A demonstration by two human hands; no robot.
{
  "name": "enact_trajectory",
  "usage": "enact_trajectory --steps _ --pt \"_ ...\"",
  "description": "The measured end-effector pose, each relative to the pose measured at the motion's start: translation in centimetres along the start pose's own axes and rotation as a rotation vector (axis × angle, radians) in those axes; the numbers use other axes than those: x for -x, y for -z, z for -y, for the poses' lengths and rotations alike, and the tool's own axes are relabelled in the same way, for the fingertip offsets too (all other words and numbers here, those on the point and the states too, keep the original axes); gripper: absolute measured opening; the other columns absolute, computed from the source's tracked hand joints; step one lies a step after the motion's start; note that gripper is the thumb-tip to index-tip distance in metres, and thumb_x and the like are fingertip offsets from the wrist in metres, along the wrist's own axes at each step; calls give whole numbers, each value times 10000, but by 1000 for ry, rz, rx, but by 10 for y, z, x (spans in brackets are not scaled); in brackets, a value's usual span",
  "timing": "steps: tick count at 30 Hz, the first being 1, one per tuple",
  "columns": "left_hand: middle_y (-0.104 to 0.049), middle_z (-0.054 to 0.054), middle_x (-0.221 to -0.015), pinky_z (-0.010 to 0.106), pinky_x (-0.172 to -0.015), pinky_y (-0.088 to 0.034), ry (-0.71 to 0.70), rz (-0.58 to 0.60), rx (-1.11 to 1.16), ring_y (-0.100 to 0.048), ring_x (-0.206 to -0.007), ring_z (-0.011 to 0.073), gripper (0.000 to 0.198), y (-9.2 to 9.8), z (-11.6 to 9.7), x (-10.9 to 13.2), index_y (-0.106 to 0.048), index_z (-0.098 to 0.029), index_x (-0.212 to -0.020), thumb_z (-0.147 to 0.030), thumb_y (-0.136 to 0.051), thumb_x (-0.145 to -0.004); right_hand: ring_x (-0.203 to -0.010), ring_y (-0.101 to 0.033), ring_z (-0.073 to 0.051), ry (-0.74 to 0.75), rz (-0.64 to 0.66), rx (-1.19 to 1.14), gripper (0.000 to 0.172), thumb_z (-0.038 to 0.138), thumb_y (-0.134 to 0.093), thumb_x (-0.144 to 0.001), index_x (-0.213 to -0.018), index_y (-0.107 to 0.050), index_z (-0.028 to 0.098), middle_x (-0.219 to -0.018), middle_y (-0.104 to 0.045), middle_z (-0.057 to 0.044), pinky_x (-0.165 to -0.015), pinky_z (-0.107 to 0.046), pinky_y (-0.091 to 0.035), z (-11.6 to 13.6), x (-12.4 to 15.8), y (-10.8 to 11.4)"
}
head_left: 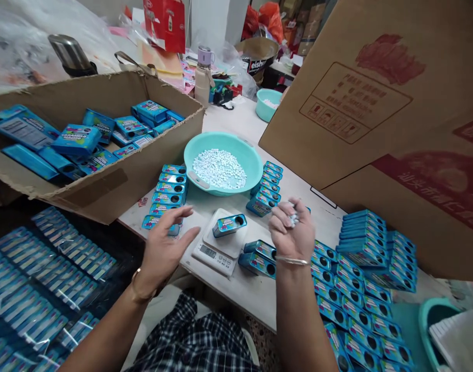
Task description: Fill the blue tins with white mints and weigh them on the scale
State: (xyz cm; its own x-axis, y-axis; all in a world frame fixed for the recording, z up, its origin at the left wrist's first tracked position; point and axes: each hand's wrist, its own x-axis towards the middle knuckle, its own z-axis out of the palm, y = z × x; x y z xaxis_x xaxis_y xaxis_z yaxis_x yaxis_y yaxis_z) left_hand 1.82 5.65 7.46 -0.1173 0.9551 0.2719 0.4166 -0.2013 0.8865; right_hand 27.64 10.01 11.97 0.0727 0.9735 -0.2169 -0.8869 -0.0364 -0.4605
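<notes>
On the white digital scale (213,258) sits one small blue box (229,225) with a dark round opening on its top face. Left of the scale, my left hand (167,245) holds nothing, its thumb and fingers apart. My right hand (293,230) is raised right of the scale, fingers curled round some small white candies (293,218) that show in the palm. Behind the scale stands a turquoise basin (223,138), its bottom covered with many of the same white pieces. More blue boxes (255,264) stand beside the scale on the right.
A cardboard carton (116,188) of jumbled blue boxes is at left. A row of blue boxes (170,188) flanks the basin. A tall carton (376,113) and stacked boxes (362,243) fill the right side. Wrapped packs (31,279) lie low at left; a bottle (203,77) stands behind.
</notes>
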Motion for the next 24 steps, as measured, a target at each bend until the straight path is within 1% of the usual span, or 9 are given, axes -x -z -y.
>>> enact_trajectory --steps 2,4,6,8,11,15,19,22,24 --pt "-668 48 -1088 383 -973 -490 103 -92 33 -639 -1005 206 343 16 12 21 -626 -226 -1154 -349 -664 -837 -408 -359 -41 20 -3 -23 99 186 -540 -878 -798 -484 202 -582 -372 89 -329 -141 -229 8 11 5" --pt "-676 41 -1043 370 -960 -500 194 -133 65 -647 -968 195 321 26 25 44 -636 -222 -1128 -347 -667 -834 -412 -364 -44 29 -23 -41 102 181 -556 -868 -797 -485 202 -580 -376 88 -329 -143 -240 13 18 11" --pt "-679 34 -1025 333 -934 -514 271 -130 89 -646 -951 178 303 29 37 65 -643 -223 -1107 -348 -670 -832 -413 -364 -44 28 -43 -58 113 185 -567 -864 -793 -481 200 -581 -384 88 -334 -144 -261 14 20 17" --pt "-679 29 -1019 300 -908 -526 325 -109 103 -643 -945 165 294 29 44 81 -646 -226 -1100 -351 -665 -835 -418 -371 -43 15 -54 -66 131 187 -579 -859 -784 -472 200 -587 -395 87 -344 -143 -289 13 19 21" --pt "-680 27 -997 288 -874 -543 358 -69 104 -647 -927 164 279 24 47 94 -653 -225 -1084 -358 -654 -839 -436 -399 -45 -5 -53 -63 153 182 -600 -844 -781 -463 204 -597 -409 86 -357 -141 -318 11 15 23" --pt "-683 28 -987 295 -837 -559 350 -34 92 -656 -904 173 266 20 49 96 -655 -222 -1069 -359 -647 -841 -453 -411 -50 -23 -69 -72 162 176 -607 -830 -783 -456 210 -599 -415 83 -359 -135 -317 6 11 22" --pt "-674 24 -1012 312 -865 -546 289 -19 60 -653 -907 171 257 22 47 88 -638 -237 -1095 -334 -632 -858 -457 -404 -50 -40 -89 -103 151 177 -582 -843 -778 -450 209 -602 -411 78 -360 -133 -309 3 10 18" --pt "-641 40 -1109 357 -925 -522 164 7 -23 -636 -990 202 320 13 32 67 -608 -256 -1157 -334 -645 -850 -446 -392 -48 -37 -69 -111 143 164 -568 -850 -779 -451 208 -597 -408 80 -357 -130 -303 2 13 15" --pt "-576 68 -1251 402 -1011 -469 15 72 -105 -572 -1142 247 464 -4 18 45 -534 -272 -1276 -350 -662 -837 -439 -387 -46 -25 -54 -112 145 157 -570 -847 -779 -452 207 -594 -407 83 -353 -129 -297 2 16 13"
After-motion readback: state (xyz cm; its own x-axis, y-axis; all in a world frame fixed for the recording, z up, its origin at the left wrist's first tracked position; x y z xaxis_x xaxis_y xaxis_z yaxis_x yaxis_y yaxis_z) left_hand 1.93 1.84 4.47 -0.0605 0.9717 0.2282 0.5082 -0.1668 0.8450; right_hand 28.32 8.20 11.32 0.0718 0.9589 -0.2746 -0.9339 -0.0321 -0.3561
